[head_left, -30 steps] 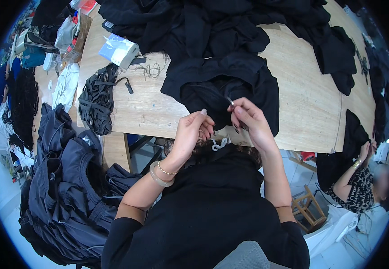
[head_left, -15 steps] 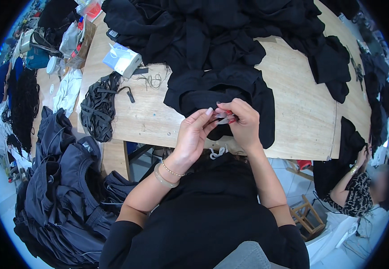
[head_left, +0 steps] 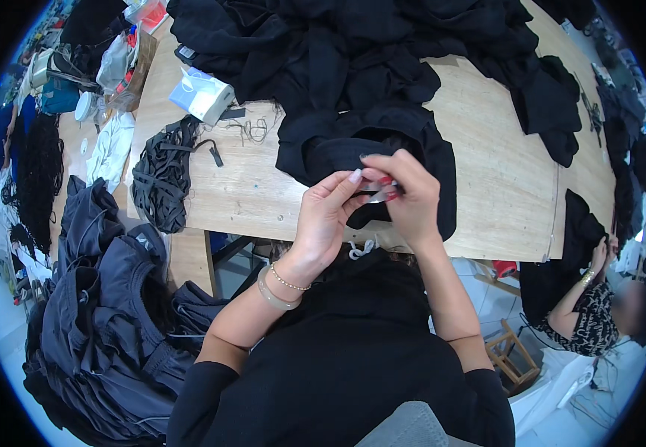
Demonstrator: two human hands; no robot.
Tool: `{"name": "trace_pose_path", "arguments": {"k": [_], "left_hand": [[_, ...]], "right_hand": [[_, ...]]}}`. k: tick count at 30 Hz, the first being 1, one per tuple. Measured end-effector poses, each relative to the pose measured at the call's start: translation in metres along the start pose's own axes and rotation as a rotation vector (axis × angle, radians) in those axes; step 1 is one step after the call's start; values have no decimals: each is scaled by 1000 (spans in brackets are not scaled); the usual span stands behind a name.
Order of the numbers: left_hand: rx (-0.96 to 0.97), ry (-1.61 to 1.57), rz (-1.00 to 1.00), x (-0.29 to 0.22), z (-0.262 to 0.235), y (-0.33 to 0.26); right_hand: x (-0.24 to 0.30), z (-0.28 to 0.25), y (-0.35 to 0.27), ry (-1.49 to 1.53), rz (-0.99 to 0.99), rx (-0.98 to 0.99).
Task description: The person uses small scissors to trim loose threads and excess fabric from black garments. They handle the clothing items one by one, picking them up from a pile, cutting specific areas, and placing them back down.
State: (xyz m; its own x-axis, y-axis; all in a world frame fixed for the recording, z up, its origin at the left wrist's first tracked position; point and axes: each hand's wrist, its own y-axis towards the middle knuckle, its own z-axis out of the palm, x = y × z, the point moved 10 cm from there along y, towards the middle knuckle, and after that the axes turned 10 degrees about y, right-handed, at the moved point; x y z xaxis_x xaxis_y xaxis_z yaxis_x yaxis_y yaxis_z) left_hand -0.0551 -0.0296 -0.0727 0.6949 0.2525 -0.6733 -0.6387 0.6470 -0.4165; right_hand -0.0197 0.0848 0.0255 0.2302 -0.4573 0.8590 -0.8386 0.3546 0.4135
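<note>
Both my hands meet above the near edge of the table, over a black garment (head_left: pixel 341 154) that lies bunched with a curved opening facing me. My right hand (head_left: pixel 417 195) is closed around small thread snips (head_left: pixel 377 197) with red handles and pale metal blades pointing left. My left hand (head_left: pixel 324 217), wearing bracelets at the wrist, pinches thumb to fingers right beside the blades. What it holds there is too small to make out.
Black cloth (head_left: pixel 300 52) is heaped along the far table. To the left are a bundle of dark tape (head_left: pixel 163 179), a tissue box (head_left: pixel 202 95) and loose threads. Dark grey garments (head_left: pixel 114 320) pile up at lower left. A co-worker (head_left: pixel 591 313) handles black cloth at right, near a wooden stool (head_left: pixel 511 357).
My right hand has turned slightly, its knuckles now higher and farther right, with the snips still in it. My left pinch has risen a little. The garment has shifted slightly.
</note>
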Motion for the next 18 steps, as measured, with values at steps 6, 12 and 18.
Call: {"name": "trace_pose_path", "arguments": {"k": [6,12,18], "left_hand": [[9,-46,56,-4,-3,5],[-61,-14,89,-8,-5,2],[5,38,106,-8,8,-2]], "right_hand": [[-12,12,-1,494,332,-63],[-18,-35,2,276,273,-142],[5,1,3,8,9,-20]]}}
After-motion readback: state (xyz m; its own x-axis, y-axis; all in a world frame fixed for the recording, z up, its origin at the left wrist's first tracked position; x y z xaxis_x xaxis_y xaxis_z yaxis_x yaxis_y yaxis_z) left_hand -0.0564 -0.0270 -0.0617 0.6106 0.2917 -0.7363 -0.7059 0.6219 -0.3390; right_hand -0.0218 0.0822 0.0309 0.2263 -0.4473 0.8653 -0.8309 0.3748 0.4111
